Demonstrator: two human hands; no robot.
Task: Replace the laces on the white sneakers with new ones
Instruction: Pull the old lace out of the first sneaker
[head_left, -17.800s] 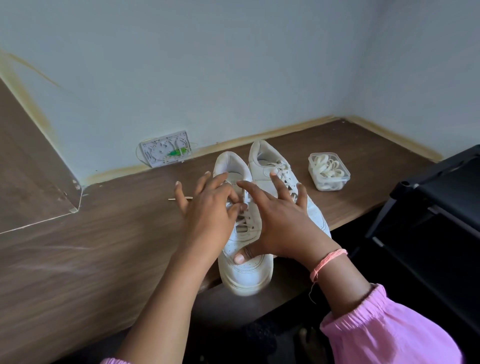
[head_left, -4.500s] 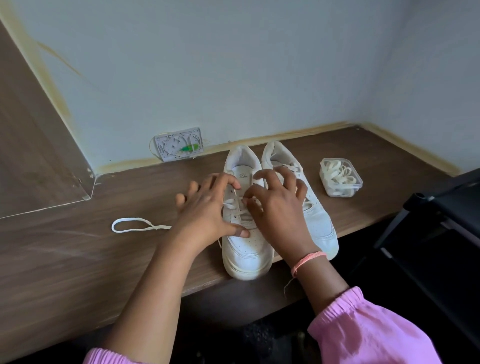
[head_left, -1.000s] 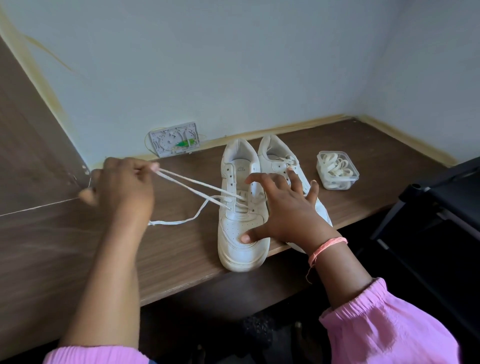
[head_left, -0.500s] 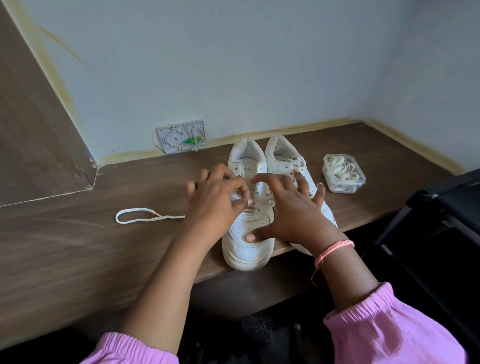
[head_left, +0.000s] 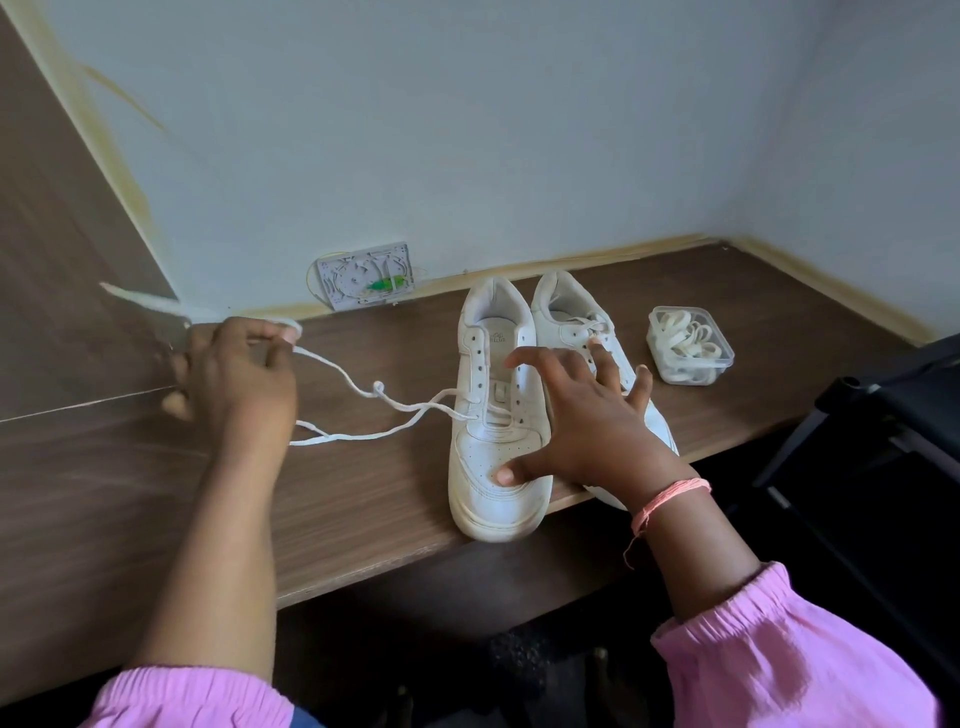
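Two pale walls met in a corner above a long dark brown wooden desk (head_left: 363, 499), the largest thing in view, and a black frame (head_left: 883, 415) stood off its right end. Both forearms came out of pink gathered sleeves (head_left: 789, 660), the right wrist wearing an orange thread band (head_left: 670, 493). On the desk a pair of white leather sneakers stood side by side with toes toward the person: the left sneaker (head_left: 496, 467) had most of its eyelets bare, and the right sneaker (head_left: 571, 322) behind the hand was laced at the top. The right hand (head_left: 587, 421) lay spread wide across both shoes, thumb pressing the left sneaker's toe, fingers straight. The left hand (head_left: 239, 379), well out to the left, pinched the white flat shoelace (head_left: 363, 389), which ran slack and looped from the fingers to the lowest eyelets. A small clear plastic tub (head_left: 719, 364), uncovered, sat right of the shoes and held coiled cream-white laces (head_left: 685, 340). Against the wall leaned a white plastic socket plate (head_left: 363, 275) with a green part.
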